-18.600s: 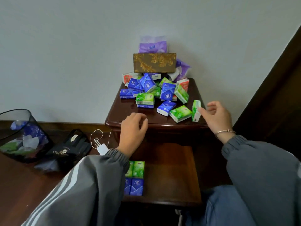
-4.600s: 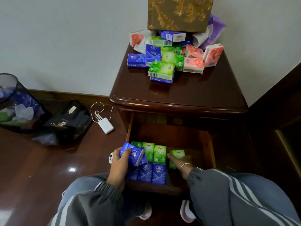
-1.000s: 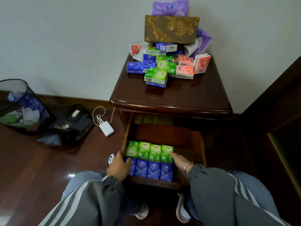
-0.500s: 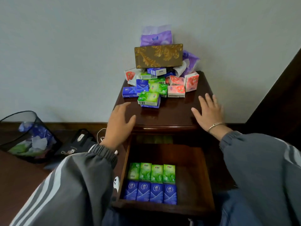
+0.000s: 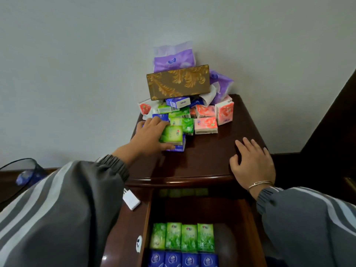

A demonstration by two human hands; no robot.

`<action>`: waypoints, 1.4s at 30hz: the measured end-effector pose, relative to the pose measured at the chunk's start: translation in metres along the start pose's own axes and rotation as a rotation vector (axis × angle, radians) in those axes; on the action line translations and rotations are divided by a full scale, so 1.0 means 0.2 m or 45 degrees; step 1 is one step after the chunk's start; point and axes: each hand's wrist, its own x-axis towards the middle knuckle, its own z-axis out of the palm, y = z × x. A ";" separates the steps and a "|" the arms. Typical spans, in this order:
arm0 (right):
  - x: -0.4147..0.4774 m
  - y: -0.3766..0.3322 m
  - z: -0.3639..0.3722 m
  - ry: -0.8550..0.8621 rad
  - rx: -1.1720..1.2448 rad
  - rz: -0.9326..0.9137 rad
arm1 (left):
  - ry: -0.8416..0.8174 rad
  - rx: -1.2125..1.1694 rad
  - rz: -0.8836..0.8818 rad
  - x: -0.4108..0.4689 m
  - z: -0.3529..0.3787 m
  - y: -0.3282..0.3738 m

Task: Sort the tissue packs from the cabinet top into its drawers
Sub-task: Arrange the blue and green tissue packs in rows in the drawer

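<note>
**Cabinet top, front of heap: green pack under the left hand**

Left hand [image 5: 149,136]: fingers curled round green pack [image 5: 172,133], stacked on a blue pack [image 5: 178,147], apparently closing to lift. Pack at the hand's 3 o'clock, touching. Right hand [image 5: 252,163]: flat, spread, empty, bracing on cabinet top [image 5: 202,160]. Open drawer [image 5: 248,218] at 6 o'clock holds sorted rows.

The row of blue packs [image 5: 183,259] in the open drawer [image 5: 248,234] is cut off at the picture's six o'clock edge, so their lower halves cannot be seen. The left hand [image 5: 149,136] covers the nine o'clock side of a green pack [image 5: 172,134] and most of the blue pack [image 5: 178,148] beneath it. The gold box [image 5: 178,81] hides the packs behind it, and print on the wrappers is too small to read.
</note>
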 end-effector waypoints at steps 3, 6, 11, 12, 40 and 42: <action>0.00 0.00 0.00 0.018 0.005 -0.008 | 0.140 -0.162 -0.020 0.08 -0.07 0.05; -0.01 0.01 0.00 0.024 0.017 -0.017 | 0.048 -0.096 0.095 0.18 -0.08 0.17; -0.02 -0.01 -0.01 0.047 0.058 -0.011 | 0.001 0.248 0.159 0.30 -0.03 0.26; -0.01 -0.01 -0.01 0.041 0.053 -0.013 | 0.014 0.309 0.174 0.31 -0.02 0.27; -0.04 -0.03 -0.07 0.216 0.194 -0.073 | 0.339 -0.405 -0.811 -0.44 0.21 -0.02; -0.05 -0.13 -0.11 0.342 0.308 -0.156 | 0.402 -0.381 -0.811 -0.44 0.24 -0.03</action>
